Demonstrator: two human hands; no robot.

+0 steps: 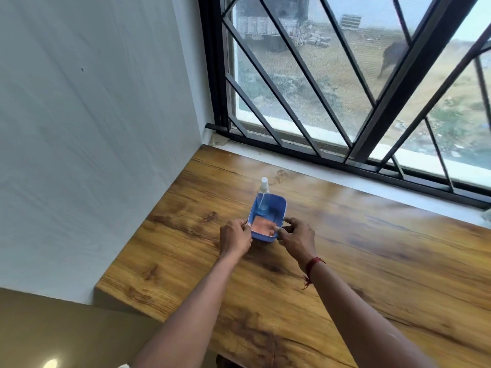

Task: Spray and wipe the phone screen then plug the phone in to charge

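Observation:
A small blue plastic tub (pixel 279 205) stands on the wooden table (pixel 372 261). A clear spray bottle (pixel 263 189) with a white nozzle leans inside it, its top sticking out at the far end. A folded pink cloth (pixel 263 224) lies in the tub's bottom. My left hand (pixel 235 237) grips the tub's near left rim. My right hand (pixel 297 239) grips the near right rim, thumb over the edge. No phone or charger is in view.
A white wall (pixel 93 128) borders the table on the left. A barred window (pixel 345 88) with a white sill runs along the back. The table's left front corner drops off to the floor (pixel 39 328).

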